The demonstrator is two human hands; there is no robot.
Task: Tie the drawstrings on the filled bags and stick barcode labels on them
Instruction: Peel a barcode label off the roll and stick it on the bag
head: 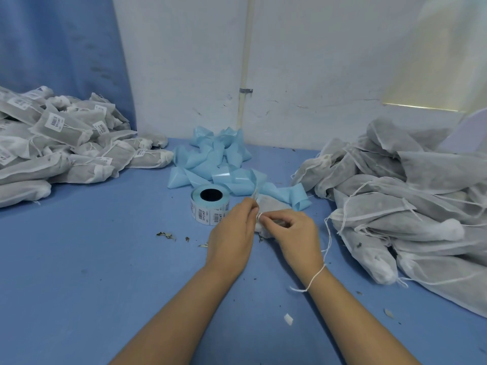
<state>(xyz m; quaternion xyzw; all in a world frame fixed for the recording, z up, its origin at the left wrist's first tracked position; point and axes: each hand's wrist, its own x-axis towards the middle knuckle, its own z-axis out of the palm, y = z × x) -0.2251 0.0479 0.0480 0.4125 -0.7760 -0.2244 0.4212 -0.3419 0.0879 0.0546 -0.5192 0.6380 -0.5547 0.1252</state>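
While over the bag (272,204), fingers (276,216) tip-to-tip

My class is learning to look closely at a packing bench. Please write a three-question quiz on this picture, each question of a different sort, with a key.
1. On which side of the person do the labelled bags lie? A left, B right, C both sides.
2. True or false: the right hand rests flat on the label roll.
3. Fill in: a white ___ loops round the right wrist.

Key
1. A.
2. False: its fingers pinch a small bag beside the roll.
3. string.
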